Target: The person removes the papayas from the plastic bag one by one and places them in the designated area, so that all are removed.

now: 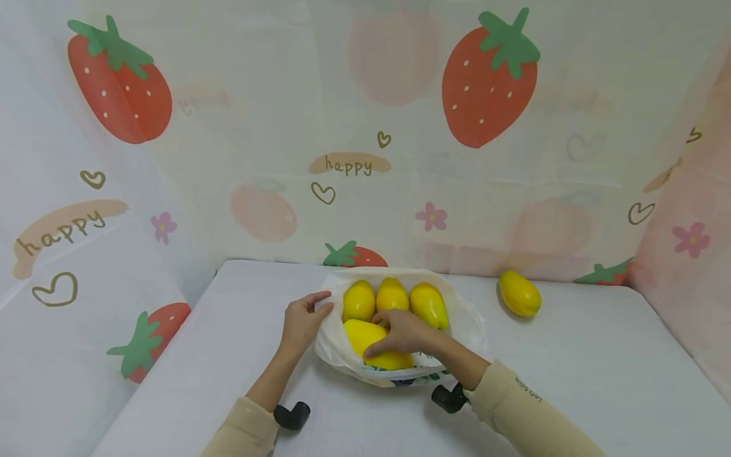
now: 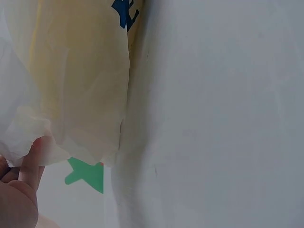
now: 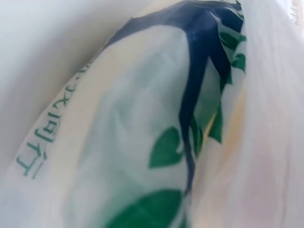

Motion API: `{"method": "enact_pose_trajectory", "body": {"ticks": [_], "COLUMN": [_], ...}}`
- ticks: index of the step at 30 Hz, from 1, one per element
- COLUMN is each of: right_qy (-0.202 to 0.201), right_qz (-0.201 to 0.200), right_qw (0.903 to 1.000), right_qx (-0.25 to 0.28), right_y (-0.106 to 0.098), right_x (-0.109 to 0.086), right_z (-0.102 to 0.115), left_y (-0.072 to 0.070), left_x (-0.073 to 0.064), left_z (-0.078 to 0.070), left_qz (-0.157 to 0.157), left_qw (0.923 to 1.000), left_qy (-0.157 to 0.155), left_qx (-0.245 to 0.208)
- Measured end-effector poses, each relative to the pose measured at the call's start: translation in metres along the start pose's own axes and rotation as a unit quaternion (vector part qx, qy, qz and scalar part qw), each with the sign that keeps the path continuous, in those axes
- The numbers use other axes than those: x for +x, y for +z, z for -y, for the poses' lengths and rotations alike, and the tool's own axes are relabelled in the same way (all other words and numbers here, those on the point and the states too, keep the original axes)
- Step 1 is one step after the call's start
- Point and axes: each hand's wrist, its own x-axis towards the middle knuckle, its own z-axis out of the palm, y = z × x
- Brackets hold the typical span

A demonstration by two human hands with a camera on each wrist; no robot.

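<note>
A white plastic bag (image 1: pixel 337 365) with green and blue print lies open on the table, its mouth facing up. Three yellow mangoes (image 1: pixel 358 301) sit in a row at the back inside it. In front of them, my right hand (image 1: pixel 402 331) reaches into the bag and grips a larger yellow mango (image 1: pixel 365 336), thumb on its near side. The left hand (image 1: pixel 302 324) pinches the bag's left rim between thumb and fingers. In the left wrist view, a finger (image 2: pixel 32 164) lies behind the thin plastic. The bag's printed side (image 3: pixel 142 95) fills the right wrist view, hiding the right hand.
Another yellow mango (image 1: pixel 520 294) lies on the white table (image 1: pixel 571 355) at the back right, apart from the bag. Printed fabric walls (image 1: pixel 274 127) with strawberries stand behind and at both sides. A black mount sits at each wrist.
</note>
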Motion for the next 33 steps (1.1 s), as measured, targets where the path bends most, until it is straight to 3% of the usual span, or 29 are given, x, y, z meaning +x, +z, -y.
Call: {"method": "enact_pose_trajectory", "body": {"ticks": [33], "right_qy": [0.023], "right_qz": [-0.013], "right_qw": [0.9971], "right_qx": [0.071], "right_y": [-0.031], "right_x": [-0.010], "right_z": [-0.004], "left_y": [0.002], "left_x": [0.003], "left_z": [0.002], "left_qz": [-0.004], "left_qw": [1.0000], "left_qy": [0.003], "left_qx": [-0.001]}}
